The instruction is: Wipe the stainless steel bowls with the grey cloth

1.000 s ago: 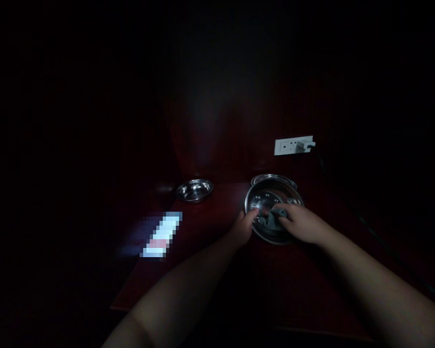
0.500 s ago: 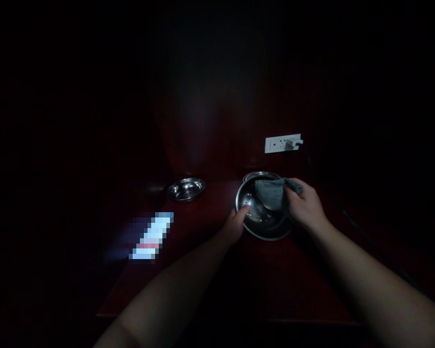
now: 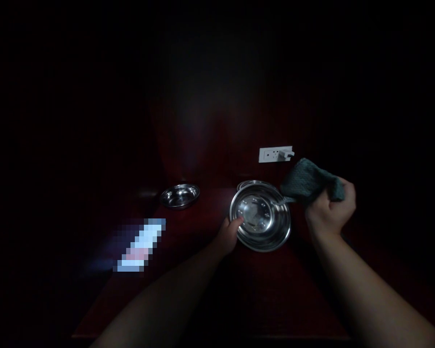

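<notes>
A shiny metal bowl point(image 3: 255, 212) is tilted toward me above the dark red table. My left hand point(image 3: 230, 234) is closed on the bowl's left edge, its thumb inside the rim and the other fingers hidden behind. To the right of the bowl, my right hand point(image 3: 333, 205) is closed around a grey-green cloth point(image 3: 304, 179). The cloth hangs bunched to the left, and its lower corner reaches the bowl's upper right rim; whether it touches cannot be made out.
Behind the held bowl, the rim of other metalware point(image 3: 252, 183) shows. A shallow metal dish point(image 3: 180, 195) sits at the back left of the table point(image 3: 199, 290). A lit, pixelated rectangle point(image 3: 141, 246) lies near the left edge. A wall socket point(image 3: 275, 154) holds a white plug.
My right hand has lifted the cloth out of the bowl and moved right. The bowl's inside now shows more openly, still in my left hand. The view has shifted slightly.
</notes>
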Action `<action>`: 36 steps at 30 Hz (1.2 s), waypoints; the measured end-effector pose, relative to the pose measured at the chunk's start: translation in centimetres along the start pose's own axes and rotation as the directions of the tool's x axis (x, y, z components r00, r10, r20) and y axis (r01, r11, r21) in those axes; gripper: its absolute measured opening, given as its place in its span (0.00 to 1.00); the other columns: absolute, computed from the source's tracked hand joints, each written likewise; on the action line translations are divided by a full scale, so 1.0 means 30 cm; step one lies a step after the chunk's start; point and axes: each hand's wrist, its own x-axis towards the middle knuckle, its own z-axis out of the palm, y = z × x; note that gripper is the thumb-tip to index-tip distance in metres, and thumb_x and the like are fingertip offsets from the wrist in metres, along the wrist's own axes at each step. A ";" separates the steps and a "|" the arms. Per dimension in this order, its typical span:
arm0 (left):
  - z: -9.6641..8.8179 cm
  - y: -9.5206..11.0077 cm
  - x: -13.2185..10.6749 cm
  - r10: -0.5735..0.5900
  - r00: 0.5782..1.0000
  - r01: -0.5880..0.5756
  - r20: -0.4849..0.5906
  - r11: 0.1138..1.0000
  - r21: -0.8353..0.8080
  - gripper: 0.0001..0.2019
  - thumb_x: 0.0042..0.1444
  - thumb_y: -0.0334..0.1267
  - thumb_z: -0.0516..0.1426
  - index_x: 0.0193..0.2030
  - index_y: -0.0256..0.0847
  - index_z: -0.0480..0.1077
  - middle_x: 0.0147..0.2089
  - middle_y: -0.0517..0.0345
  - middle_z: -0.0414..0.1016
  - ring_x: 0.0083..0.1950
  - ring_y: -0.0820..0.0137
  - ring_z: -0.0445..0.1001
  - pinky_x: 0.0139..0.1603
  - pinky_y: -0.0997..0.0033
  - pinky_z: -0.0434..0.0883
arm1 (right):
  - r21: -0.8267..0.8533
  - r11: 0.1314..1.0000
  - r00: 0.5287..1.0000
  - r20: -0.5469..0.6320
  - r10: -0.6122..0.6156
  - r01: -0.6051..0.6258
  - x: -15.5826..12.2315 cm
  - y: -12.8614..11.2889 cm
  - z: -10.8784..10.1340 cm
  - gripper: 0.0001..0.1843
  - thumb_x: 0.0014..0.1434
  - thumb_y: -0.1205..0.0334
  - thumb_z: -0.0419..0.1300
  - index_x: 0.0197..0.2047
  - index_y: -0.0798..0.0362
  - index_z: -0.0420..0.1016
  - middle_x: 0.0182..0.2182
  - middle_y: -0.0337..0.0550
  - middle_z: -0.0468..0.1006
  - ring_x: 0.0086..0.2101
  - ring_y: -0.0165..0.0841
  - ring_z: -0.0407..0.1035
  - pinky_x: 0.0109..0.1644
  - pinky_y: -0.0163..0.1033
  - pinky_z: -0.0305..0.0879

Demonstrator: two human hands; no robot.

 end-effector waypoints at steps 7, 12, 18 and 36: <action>-0.017 -0.016 0.014 0.041 0.994 -0.043 -0.099 0.999 -0.018 0.17 0.47 0.41 0.59 0.43 0.36 0.72 0.42 0.51 0.77 0.47 0.62 0.73 0.52 0.61 0.65 | 0.068 0.994 0.822 0.568 0.036 -0.090 -0.057 0.004 0.023 0.15 0.58 0.55 0.50 0.41 0.54 0.70 0.35 0.46 0.74 0.36 0.36 0.69 0.42 0.42 0.65; -0.010 -0.008 0.021 0.007 0.986 -0.016 -0.165 0.998 -0.057 0.15 0.46 0.41 0.58 0.40 0.37 0.72 0.36 0.55 0.78 0.43 0.63 0.74 0.50 0.61 0.66 | 0.239 0.942 0.703 0.711 -0.004 -0.237 -0.073 0.022 0.028 0.26 0.56 0.43 0.50 0.47 0.55 0.70 0.45 0.50 0.74 0.46 0.40 0.68 0.51 0.45 0.62; -0.003 0.000 0.022 -0.010 0.986 -0.001 -0.169 0.998 -0.061 0.14 0.43 0.40 0.59 0.37 0.37 0.72 0.34 0.55 0.78 0.43 0.62 0.74 0.50 0.62 0.67 | 0.171 0.764 0.563 0.775 0.285 -0.622 -0.057 0.028 0.046 0.35 0.56 0.35 0.40 0.44 0.55 0.73 0.38 0.50 0.78 0.40 0.41 0.72 0.44 0.45 0.67; -0.016 0.006 0.020 0.043 0.993 -0.016 0.112 0.973 -0.231 0.31 0.42 0.34 0.60 0.56 0.40 0.62 0.51 0.51 0.73 0.55 0.57 0.68 0.57 0.56 0.62 | -0.249 0.956 0.611 0.785 0.103 0.158 -0.076 0.055 0.056 0.12 0.59 0.50 0.44 0.31 0.49 0.55 0.27 0.42 0.67 0.27 0.35 0.63 0.32 0.39 0.55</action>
